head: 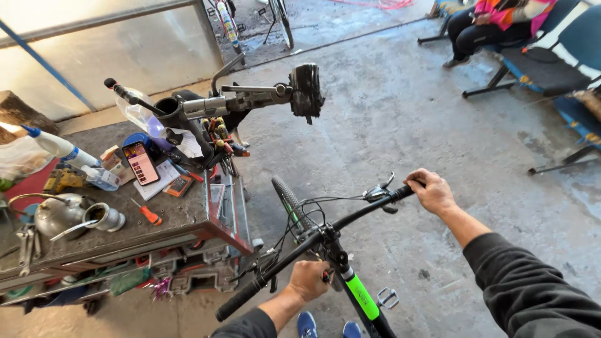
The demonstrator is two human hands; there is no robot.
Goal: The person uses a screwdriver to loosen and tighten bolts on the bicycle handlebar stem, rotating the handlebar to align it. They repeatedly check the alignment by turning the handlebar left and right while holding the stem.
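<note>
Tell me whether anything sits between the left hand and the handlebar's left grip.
Nothing visible does. The left hand sits near the stem, and the bar runs bare from it to the left grip; the workbench stands farther off.

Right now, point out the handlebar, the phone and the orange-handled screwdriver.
handlebar (357, 216): head view, bare bar right of the stem.
phone (141, 163): head view, middle of its lit screen.
orange-handled screwdriver (150, 215): head view, on the handle.

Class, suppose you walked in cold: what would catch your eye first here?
Probably the black bicycle handlebar in the centre, the right hand gripping its far end and the left hand near its stem. Next, the bright green bicycle frame tube below, and the cluttered metal workbench at left.
</note>
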